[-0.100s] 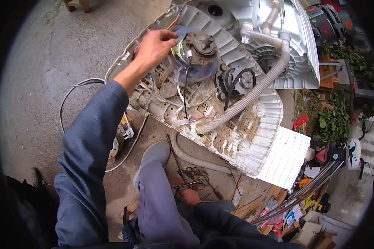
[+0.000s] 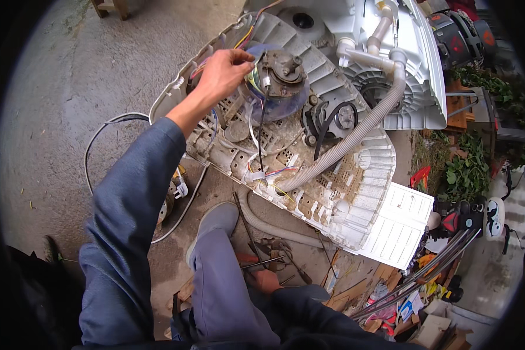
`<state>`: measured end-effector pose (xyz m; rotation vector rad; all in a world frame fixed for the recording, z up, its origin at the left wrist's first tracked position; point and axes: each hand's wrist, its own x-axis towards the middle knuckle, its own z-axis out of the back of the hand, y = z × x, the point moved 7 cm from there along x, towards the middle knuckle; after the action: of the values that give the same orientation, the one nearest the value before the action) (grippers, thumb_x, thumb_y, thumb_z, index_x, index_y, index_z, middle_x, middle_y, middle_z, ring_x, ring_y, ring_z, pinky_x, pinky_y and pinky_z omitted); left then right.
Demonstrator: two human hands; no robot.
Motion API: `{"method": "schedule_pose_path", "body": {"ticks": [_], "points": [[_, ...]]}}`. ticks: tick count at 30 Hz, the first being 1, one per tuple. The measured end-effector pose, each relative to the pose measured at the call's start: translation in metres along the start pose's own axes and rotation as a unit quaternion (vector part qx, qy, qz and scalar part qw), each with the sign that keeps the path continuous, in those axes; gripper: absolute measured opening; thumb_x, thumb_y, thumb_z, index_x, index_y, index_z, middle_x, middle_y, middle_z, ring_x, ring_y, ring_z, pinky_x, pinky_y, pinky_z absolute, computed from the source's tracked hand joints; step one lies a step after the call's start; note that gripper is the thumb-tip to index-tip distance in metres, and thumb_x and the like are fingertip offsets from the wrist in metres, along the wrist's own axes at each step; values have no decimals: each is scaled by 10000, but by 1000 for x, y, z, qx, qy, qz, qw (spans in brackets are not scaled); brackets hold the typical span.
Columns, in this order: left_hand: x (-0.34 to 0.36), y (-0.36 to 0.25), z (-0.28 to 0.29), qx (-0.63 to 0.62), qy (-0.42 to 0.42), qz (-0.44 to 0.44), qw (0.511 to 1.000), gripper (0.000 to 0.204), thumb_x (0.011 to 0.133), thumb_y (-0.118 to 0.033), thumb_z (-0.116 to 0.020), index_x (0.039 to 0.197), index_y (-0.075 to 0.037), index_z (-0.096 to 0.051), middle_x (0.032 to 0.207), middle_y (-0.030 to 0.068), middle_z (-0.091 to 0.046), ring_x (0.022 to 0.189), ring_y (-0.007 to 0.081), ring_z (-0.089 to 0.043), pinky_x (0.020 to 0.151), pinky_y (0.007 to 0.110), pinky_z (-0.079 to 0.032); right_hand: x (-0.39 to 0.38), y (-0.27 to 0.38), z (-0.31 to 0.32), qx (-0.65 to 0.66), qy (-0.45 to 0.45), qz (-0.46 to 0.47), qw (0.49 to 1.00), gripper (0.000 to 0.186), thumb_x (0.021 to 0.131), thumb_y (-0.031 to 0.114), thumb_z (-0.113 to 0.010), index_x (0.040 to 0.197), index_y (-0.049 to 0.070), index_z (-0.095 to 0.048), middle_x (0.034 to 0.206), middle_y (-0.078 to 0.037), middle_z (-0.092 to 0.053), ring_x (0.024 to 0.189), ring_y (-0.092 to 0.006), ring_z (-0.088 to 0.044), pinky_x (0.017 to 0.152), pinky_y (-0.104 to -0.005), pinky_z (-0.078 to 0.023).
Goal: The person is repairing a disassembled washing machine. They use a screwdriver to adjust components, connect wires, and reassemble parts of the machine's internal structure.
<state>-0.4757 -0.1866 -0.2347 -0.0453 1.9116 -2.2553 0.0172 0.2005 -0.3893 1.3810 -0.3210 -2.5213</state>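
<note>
A dirty washing machine base (image 2: 379,175) lies exposed in front of me, with a motor (image 2: 283,73) wrapped around its lower part in clear bluish plastic (image 2: 291,105). At the motor's left edge is my left hand (image 2: 224,73), thumb and forefinger slightly apart, close to the plastic and the coloured wires (image 2: 245,38); whether the fingertips touch is unclear. A second, smaller motor (image 2: 335,119) with a black belt sits to the right. Low by my leg, my right hand (image 2: 267,281) is closed near several metal tools (image 2: 274,256); what it grips is hidden.
A grey corrugated hose (image 2: 361,137) crosses the base from the white tub assembly (image 2: 420,64). On the floor at left lies a looped cable (image 2: 87,151) and a plug (image 2: 181,189). Metal rods (image 2: 426,271) and mixed clutter fill the lower right.
My left hand has shifted slightly right, closer to the motor. The whole view has moved a little. My right hand stays low by the tools.
</note>
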Motion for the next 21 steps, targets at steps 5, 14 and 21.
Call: {"method": "schedule_pose_path", "body": {"ticks": [5, 14, 21], "points": [[4, -11, -12, 34, -26, -57, 997, 333, 942, -167, -715, 1210, 30, -714, 969, 97, -759, 740, 127, -668, 685, 305, -550, -14, 12, 12, -77, -17, 83, 993, 259, 927, 348, -617, 1076, 147, -683, 927, -155, -710, 810, -387, -701, 658, -524, -555], [-5, -16, -12, 26, -90, -34, 995, 342, 921, -265, -709, 1108, 17, -758, 859, 134, -761, 762, 155, -676, 737, 343, -526, -28, 48, 83, -206, 18, 47, 977, 206, 887, 242, -622, 946, 79, -732, 882, -158, -730, 818, -345, -736, 676, -484, -575], [5, -12, -18, 43, -103, 82, 990, 319, 884, -280, -755, 1000, 15, -786, 701, 91, -696, 650, 152, -631, 661, 357, -511, -32, 16, 100, -70, 149, 54, 985, 261, 821, 293, -765, 998, 116, -692, 939, -142, -716, 926, -397, -675, 761, -510, -529]]}}
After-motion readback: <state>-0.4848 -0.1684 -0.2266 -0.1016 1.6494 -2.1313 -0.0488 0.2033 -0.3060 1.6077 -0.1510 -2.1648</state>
